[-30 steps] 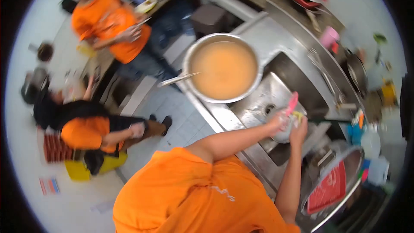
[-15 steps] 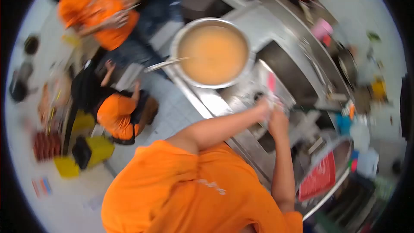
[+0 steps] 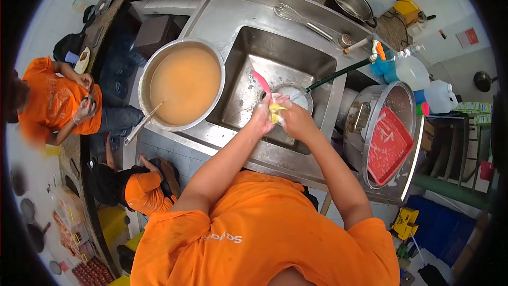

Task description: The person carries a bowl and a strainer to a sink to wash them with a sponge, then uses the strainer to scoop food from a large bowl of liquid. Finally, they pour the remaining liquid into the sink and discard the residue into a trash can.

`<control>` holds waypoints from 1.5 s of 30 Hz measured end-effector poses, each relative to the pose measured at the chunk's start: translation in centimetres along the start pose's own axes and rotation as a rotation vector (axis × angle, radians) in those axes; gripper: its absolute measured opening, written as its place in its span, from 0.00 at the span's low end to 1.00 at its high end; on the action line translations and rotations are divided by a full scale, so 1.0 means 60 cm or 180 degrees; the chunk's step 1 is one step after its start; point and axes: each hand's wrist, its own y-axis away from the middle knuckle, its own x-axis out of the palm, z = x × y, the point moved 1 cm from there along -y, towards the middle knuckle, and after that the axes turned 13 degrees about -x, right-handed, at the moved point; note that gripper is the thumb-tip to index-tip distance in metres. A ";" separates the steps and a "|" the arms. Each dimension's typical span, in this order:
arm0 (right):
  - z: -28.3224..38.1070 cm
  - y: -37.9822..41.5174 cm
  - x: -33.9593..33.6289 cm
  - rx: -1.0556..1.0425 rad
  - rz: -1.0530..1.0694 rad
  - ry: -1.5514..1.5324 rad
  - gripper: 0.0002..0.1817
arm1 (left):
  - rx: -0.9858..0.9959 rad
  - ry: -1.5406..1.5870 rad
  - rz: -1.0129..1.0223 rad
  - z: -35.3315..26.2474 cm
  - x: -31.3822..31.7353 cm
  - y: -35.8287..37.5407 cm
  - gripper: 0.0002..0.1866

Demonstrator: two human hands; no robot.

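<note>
Over the metal sink (image 3: 238,74), both my hands are close together and covered in suds. My left hand (image 3: 261,116) is closed around a utensil whose pink handle (image 3: 261,82) sticks up past the fingers; its other end is hidden. My right hand (image 3: 297,119) presses a yellow sponge (image 3: 275,108) against it, between the two hands. Just behind the hands, a round bowl (image 3: 306,107) with whitish, sudsy contents sits in the sink. A dark green spout (image 3: 338,76) reaches over that bowl.
Left of the sink stands a large pot (image 3: 144,87) of cloudy orange liquid with a ladle-like handle (image 3: 143,124). A whisk (image 3: 304,21) lies behind the sink. Right, a big pot (image 3: 365,132) holds a red tray (image 3: 389,145). Two people in orange shirts (image 3: 58,98) are at left.
The view has turned and sharpened, so the sink now lies straight ahead. My hands stay together over it with the pink-handled utensil, and the yellow sponge now shows between them.
</note>
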 end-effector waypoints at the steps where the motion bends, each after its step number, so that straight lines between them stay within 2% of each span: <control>1: 0.002 0.001 -0.011 0.0025 -0.0004 0.0000 0.12 | -0.0023 -0.0009 -0.0001 0.002 -0.006 -0.005 0.22; 4: 0.001 0.001 -0.028 0.0343 0.0099 -0.0251 0.12 | 0.0193 -0.0365 -0.0009 0.001 -0.019 -0.014 0.20; 6: 0.003 0.005 -0.011 0.0360 -0.0212 -0.0318 0.14 | 0.0257 -0.0831 -0.0090 0.001 -0.025 -0.010 0.14; 8: 0.008 0.010 0.006 0.0501 -0.0337 -0.0358 0.14 | 0.0209 -0.0873 -0.0043 -0.008 -0.027 -0.004 0.16; 10: 0.011 0.010 0.015 0.0620 -0.0467 -0.0395 0.15 | -0.0196 -0.0456 0.0617 -0.026 -0.021 0.010 0.20; 11: 0.014 0.012 0.018 0.0560 -0.0573 -0.0453 0.15 | -0.0139 -0.0489 0.0140 -0.024 0.013 0.028 0.24; 13: 0.012 0.013 0.024 0.0515 -0.0690 -0.0507 0.15 | -0.0137 -0.0732 0.0210 -0.027 0.020 0.040 0.22; 15: -0.003 0.014 0.038 0.1204 -0.0938 -0.1257 0.15 | -0.0137 -0.0970 0.0285 -0.020 0.016 0.044 0.19; 16: -0.013 0.015 0.044 0.1207 -0.0946 -0.1255 0.15 | -0.0012 -0.1278 0.0084 -0.015 0.005 0.039 0.17; 18: -0.032 0.023 0.060 0.1779 -0.1070 -0.2546 0.15 | 0.0120 -0.1573 -0.0134 -0.006 -0.018 0.029 0.15; 19: -0.012 0.005 0.035 0.1887 -0.1629 -0.3275 0.13 | 0.0296 -0.1925 -0.0209 -0.002 -0.027 0.024 0.14; 20: -0.009 0.002 0.023 0.1885 -0.1620 -0.3278 0.13 | 0.0477 -0.2275 -0.0285 -0.001 -0.027 0.024 0.14; 22: -0.013 -0.002 0.008 0.1125 -0.1135 -0.2381 0.14 | 0.0432 -0.2449 -0.0355 0.005 -0.020 0.030 0.14; 23: -0.022 0.002 0.022 0.0208 -0.0886 -0.1173 0.17 | 0.0453 -0.2359 -0.0390 0.008 -0.009 0.033 0.14; 24: -0.026 0.009 0.028 0.0220 -0.0881 -0.1181 0.17 | 0.0458 -0.2276 -0.0423 0.012 0.000 0.039 0.15; 25: -0.023 0.008 0.020 0.0243 -0.0898 -0.0872 0.18 | 0.0534 -0.1942 -0.0157 0.015 0.003 0.037 0.16; 26: -0.024 0.006 0.013 0.0261 -0.0915 -0.0557 0.19 | 0.0531 -0.1941 -0.0152 0.020 0.005 0.035 0.16; 27: -0.043 0.008 0.020 0.0419 -0.1090 -0.0318 0.19 | 0.0483 -0.1533 -0.0108 0.024 0.008 0.032 0.15; 28: -0.044 0.005 0.024 0.0419 -0.1077 -0.0315 0.19 | 0.0435 -0.1116 -0.0070 0.023 0.011 0.034 0.15; 30: -0.045 0.005 0.031 0.0457 -0.1322 -0.0562 0.19 | 0.0449 -0.1037 -0.0022 0.019 0.007 0.022 0.14; 32: -0.029 0.007 0.026 0.0468 -0.1184 -0.0747 0.19 | 0.0482 -0.0962 0.0024 0.019 -0.011 0.009 0.13; 34: -0.037 0.007 0.023 0.0495 -0.1062 -0.0917 0.19 | 0.0155 -0.0761 -0.0108 0.020 -0.027 0.000 0.13; 36: -0.071 0.014 0.028 0.0510 -0.1317 -0.0483 0.18 | 0.0166 -0.0572 -0.0166 0.026 0.018 0.026 0.13; 39: -0.048 0.005 0.016 0.0760 -0.1295 -0.0806 0.18 | 0.0205 -0.0359 -0.0194 0.032 0.022 0.022 0.14; 40: -0.048 0.007 0.018 0.0748 -0.1293 -0.0808 0.18 | 0.0244 -0.0338 -0.0152 0.029 0.019 0.017 0.14; 42: -0.048 0.014 0.019 0.0209 -0.1102 -0.0856 0.19 | 0.0220 -0.0447 -0.0029 0.031 0.008 0.012 0.14; 43: -0.061 0.019 0.020 0.0222 -0.1097 -0.0858 0.19 | 0.0169 -0.0558 0.0081 0.036 0.004 0.014 0.14; 45: -0.093 0.028 0.023 0.0179 -0.1075 -0.0038 0.18 | 0.0095 -0.0492 0.0036 0.049 0.013 0.019 0.14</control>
